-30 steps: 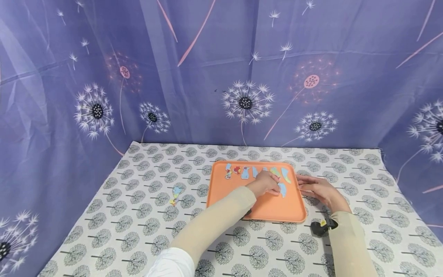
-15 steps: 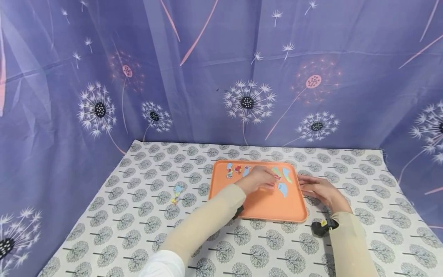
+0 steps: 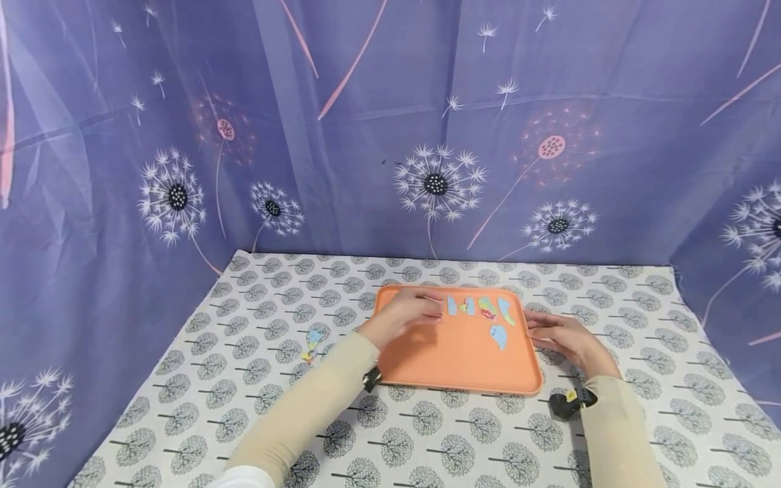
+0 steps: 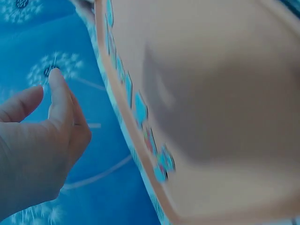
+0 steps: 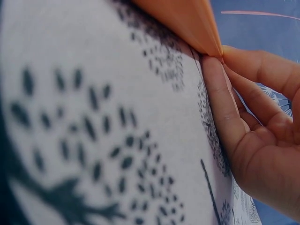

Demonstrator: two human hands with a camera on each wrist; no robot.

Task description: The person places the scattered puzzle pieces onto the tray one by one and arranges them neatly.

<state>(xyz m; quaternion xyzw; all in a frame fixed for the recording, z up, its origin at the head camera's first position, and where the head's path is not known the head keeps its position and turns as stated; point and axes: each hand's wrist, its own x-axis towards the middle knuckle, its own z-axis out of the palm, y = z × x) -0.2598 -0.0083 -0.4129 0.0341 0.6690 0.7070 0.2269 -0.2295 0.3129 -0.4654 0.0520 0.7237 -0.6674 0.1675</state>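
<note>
An orange tray lies on the table. Several puzzle pieces line its far edge, among them a narrow blue one, a green and red one and a curved blue one. Nearer than that row sits a single blue piece. My left hand hovers over the tray's left part, thumb and fingers apart, with nothing between them. It hides the leftmost pieces in the head view; the left wrist view shows a blue piece there. My right hand pinches the tray's right rim between thumb and fingers.
Left of the tray, blue and yellow puzzle pieces lie on the tree-print tablecloth. A purple dandelion-print curtain rises behind the table and along both sides.
My left hand has moved left across the tray, from the blue piece at the right to the left end of the row. My right hand stays at the rim.
</note>
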